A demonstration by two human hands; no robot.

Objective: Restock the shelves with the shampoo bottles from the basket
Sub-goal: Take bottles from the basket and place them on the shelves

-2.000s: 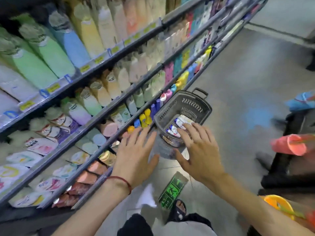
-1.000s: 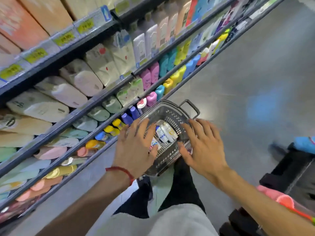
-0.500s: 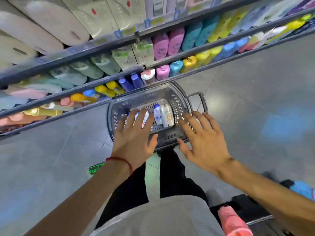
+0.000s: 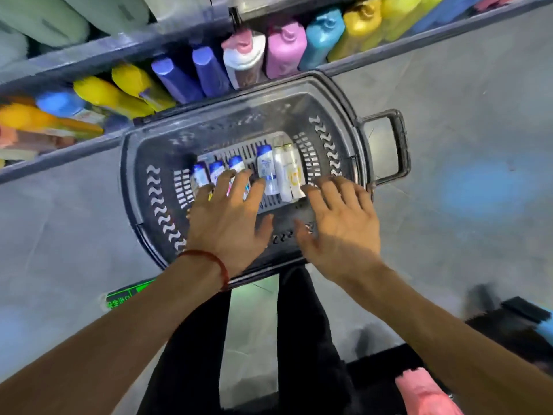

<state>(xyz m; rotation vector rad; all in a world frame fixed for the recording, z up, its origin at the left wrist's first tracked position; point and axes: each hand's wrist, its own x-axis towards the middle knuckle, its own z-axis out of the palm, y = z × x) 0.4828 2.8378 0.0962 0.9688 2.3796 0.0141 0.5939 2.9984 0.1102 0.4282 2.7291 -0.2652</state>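
On the floor (image 4: 449,85), just beside the front edge of the lowest shelf (image 4: 74,151), stands the grey basket (image 4: 131,187). Along its bottom lie the shampoo bottles (image 4: 216,172): three small blue-capped ones toward the left end, then a larger blue-capped bottle (image 4: 265,166) and a cream bottle (image 4: 288,169) side by side toward the right end. The left hand (image 4: 227,223) is spread over the small ones and grasps nothing. I cannot tell whether its fingertips (image 4: 232,175) touch them. The right hand (image 4: 338,229), likewise released and empty, hovers over the basket's right end by the cream bottle. This looks like the reach for a pick, with no bottle lifted yet. Next, a hand must close round a bottle and carry it to a matching gap on the shelf.
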